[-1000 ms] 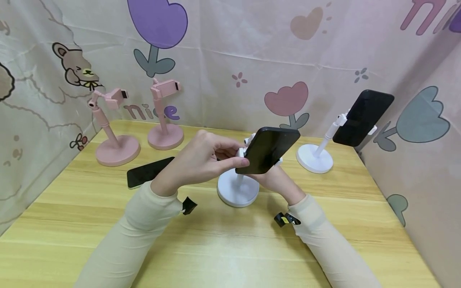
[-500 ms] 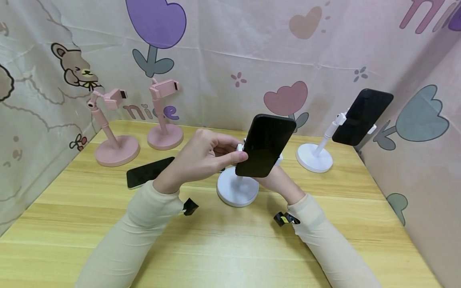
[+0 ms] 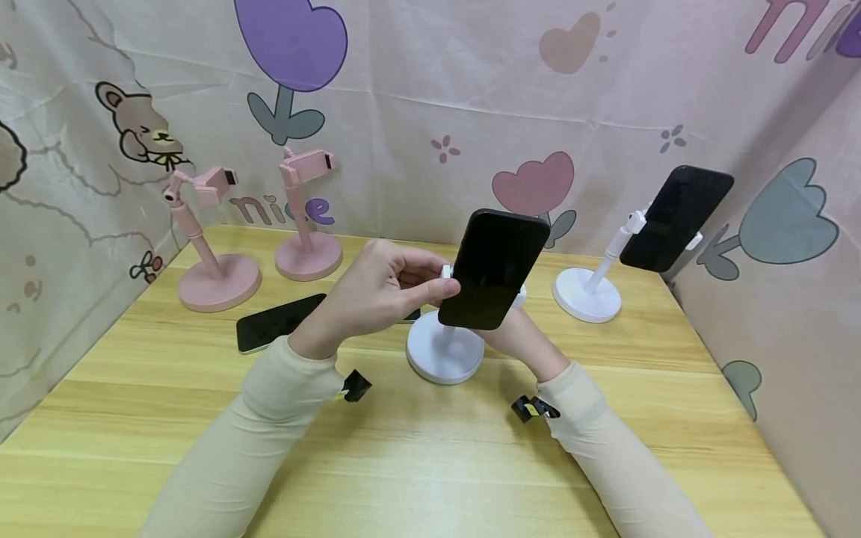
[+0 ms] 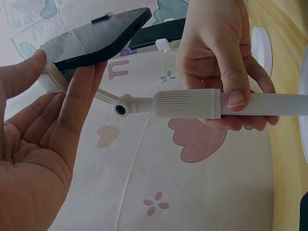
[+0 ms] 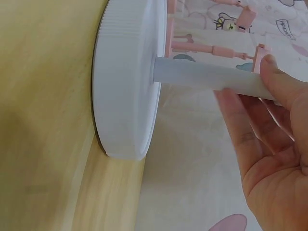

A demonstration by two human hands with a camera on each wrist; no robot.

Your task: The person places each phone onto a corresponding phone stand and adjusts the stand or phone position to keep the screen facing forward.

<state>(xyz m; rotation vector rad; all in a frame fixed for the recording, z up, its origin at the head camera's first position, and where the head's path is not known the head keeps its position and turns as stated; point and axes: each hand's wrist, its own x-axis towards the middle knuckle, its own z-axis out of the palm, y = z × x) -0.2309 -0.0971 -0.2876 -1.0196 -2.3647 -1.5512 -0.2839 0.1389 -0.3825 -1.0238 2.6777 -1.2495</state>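
Observation:
A white phone stand (image 3: 444, 351) stands on the table, with a black phone (image 3: 494, 269) held tilted in its clamp (image 4: 54, 79). With the thumb in front and the fingers behind, my left hand (image 3: 377, 295) pinches the phone's left edge at the clamp. My right hand (image 3: 514, 336) grips the stand's pole (image 5: 202, 76) below the ribbed collar (image 4: 187, 103), as the left wrist view shows. In the head view the phone hides the right fingers. The round base (image 5: 125, 86) rests on the wooden table.
Another white stand (image 3: 588, 295) carrying a black phone (image 3: 676, 217) is at the back right. Two pink stands, one far left (image 3: 218, 280) and one beside it (image 3: 308, 254), hold nothing. A phone (image 3: 276, 325) lies left of my left wrist; another dark edge (image 3: 412, 317) shows behind.
The phone in the centre stand has swung up from a flatter tilt to face me more, mostly in the first half second. My left hand stays at its edge; the right hand hardly moves.

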